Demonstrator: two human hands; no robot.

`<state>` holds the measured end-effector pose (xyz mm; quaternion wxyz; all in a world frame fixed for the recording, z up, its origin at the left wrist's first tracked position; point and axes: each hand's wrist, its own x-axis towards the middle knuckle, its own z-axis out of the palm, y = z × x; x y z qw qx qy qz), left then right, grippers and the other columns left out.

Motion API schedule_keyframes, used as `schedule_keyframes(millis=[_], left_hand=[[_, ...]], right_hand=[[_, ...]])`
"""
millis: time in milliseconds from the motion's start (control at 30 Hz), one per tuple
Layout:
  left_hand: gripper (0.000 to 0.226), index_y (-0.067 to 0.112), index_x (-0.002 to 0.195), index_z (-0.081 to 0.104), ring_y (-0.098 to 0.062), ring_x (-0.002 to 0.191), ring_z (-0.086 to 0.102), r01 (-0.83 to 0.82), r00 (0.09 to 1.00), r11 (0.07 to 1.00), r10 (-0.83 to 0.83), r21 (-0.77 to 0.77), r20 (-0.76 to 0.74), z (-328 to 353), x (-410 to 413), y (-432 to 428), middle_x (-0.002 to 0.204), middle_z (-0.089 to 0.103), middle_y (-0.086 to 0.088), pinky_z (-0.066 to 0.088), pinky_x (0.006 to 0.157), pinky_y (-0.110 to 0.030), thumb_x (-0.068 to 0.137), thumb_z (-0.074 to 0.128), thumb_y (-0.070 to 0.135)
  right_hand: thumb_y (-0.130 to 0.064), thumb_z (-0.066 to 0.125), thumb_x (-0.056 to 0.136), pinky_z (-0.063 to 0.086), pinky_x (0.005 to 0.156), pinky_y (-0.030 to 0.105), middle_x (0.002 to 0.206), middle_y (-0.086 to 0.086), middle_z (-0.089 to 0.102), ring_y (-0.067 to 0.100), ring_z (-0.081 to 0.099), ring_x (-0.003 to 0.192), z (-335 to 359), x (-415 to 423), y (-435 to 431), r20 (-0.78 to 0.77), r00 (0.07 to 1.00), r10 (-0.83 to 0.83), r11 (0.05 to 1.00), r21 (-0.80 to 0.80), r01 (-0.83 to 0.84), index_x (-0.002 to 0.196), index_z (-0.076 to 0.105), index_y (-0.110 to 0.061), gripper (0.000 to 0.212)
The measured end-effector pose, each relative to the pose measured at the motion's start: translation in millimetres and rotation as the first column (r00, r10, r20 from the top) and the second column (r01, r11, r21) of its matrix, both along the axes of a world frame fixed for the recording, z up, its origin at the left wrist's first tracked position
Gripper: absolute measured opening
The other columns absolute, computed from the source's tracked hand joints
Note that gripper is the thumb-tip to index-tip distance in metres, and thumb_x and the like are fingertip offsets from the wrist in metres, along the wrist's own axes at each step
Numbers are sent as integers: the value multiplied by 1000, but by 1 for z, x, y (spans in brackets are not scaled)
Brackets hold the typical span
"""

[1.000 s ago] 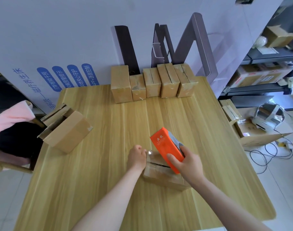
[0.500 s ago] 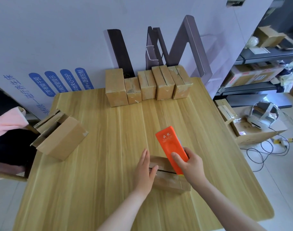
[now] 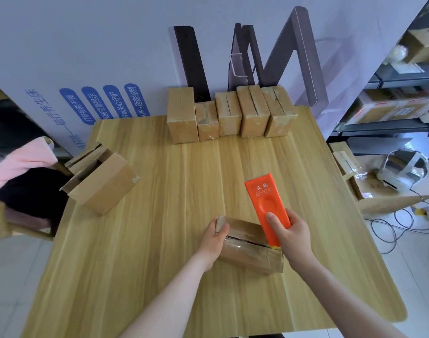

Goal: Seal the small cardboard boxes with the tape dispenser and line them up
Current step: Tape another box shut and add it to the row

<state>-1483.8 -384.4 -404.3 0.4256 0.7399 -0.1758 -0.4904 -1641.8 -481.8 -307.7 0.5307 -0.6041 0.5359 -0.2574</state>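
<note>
Left hand [image 3: 214, 236] clasps left end of small box [image 3: 251, 254], at 5 o'clock of table [image 3: 159, 289]. Right hand [image 3: 291, 234] grips orange tape dispenser [image 3: 264, 203] over box's right end; centre seam looks only part-taped. Five taped boxes [image 3: 229, 113] in row at 12 o'clock: likely finished. Bigger carton [image 3: 103, 184] at 9 o'clock, flaps open, contents hidden.
</note>
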Motion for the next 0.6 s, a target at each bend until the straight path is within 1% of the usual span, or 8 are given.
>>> schedule_keyframes(millis=[67, 133, 233, 267, 367, 433, 467, 600], left_hand=[[81, 22, 138, 43, -20, 126, 50, -52, 999, 998, 52, 28, -10, -12, -2, 0, 139, 52, -3, 39, 109, -44, 74, 51, 69], [79, 22, 139, 43, -19, 128, 49, -90, 996, 995, 90, 33, 2, -7, -9, 4, 141, 51, -1, 38, 110, -42, 75, 50, 69], [58, 22, 149, 29, -15, 138, 35, -187, 982, 982, 187, -4, -15, 16, -28, 13, 143, 33, 16, 25, 111, -25, 97, 46, 45], [57, 20, 150, 26, -16, 139, 32, -261, 965, 965, 261, 10, -13, 18, -33, 16, 141, 32, 15, 25, 109, -25, 100, 44, 38], [57, 11, 149, 30, -26, 138, 37, -622, 783, 781, 620, 56, 51, 24, -32, 25, 150, 38, -5, 29, 111, -34, 100, 44, 36], [59, 4, 146, 33, -32, 133, 42, -783, 621, 617, 775, 78, 114, 25, -20, 30, 147, 41, -16, 34, 110, -39, 98, 48, 36], [61, 2, 144, 34, -34, 131, 44, -814, 581, 572, 805, 97, 124, 24, -16, 33, 146, 43, -18, 36, 108, -42, 97, 51, 36], [58, 4, 144, 35, -33, 125, 51, -783, 619, 616, 755, 91, 216, 31, -2, 34, 137, 52, -15, 40, 101, -38, 95, 57, 24]], right_hand=[[-46, 65, 72, 55, 62, 46, 71, 7, 67, 29, 64, 66, 2, -2, 2, -3, 1000, 13, 1000, 0, -13, 80, 65, -20, 28], [-47, 66, 72, 55, 63, 46, 71, 5, 68, 27, 66, 68, 4, -4, 2, 1, 999, 38, 999, 0, -38, 82, 65, -20, 28], [-37, 72, 82, 55, 61, 43, 72, 13, 68, 31, 65, 67, 11, -6, -4, 42, 998, 48, 999, 5, -48, 78, 66, -19, 19], [-32, 70, 86, 53, 59, 39, 72, 14, 68, 29, 63, 65, 14, -6, -7, 65, 997, 34, 999, 19, -35, 77, 66, -18, 18], [-24, 65, 90, 48, 45, 19, 66, 8, 63, 21, 58, 58, 27, -6, -16, 120, 993, 17, 999, 47, -23, 79, 66, -10, 18], [-22, 65, 90, 47, 38, 21, 65, 11, 62, 25, 58, 55, 33, -5, -20, 164, 985, 46, 996, 70, -58, 79, 64, -8, 18], [-22, 65, 90, 47, 37, 23, 66, 13, 62, 28, 59, 54, 34, -4, -21, 172, 983, 66, 994, 75, -80, 78, 64, -8, 19], [-23, 66, 89, 50, 40, 28, 66, 16, 63, 28, 61, 52, 33, -5, -25, 171, 976, 138, 984, 86, -154, 83, 66, -5, 19]])
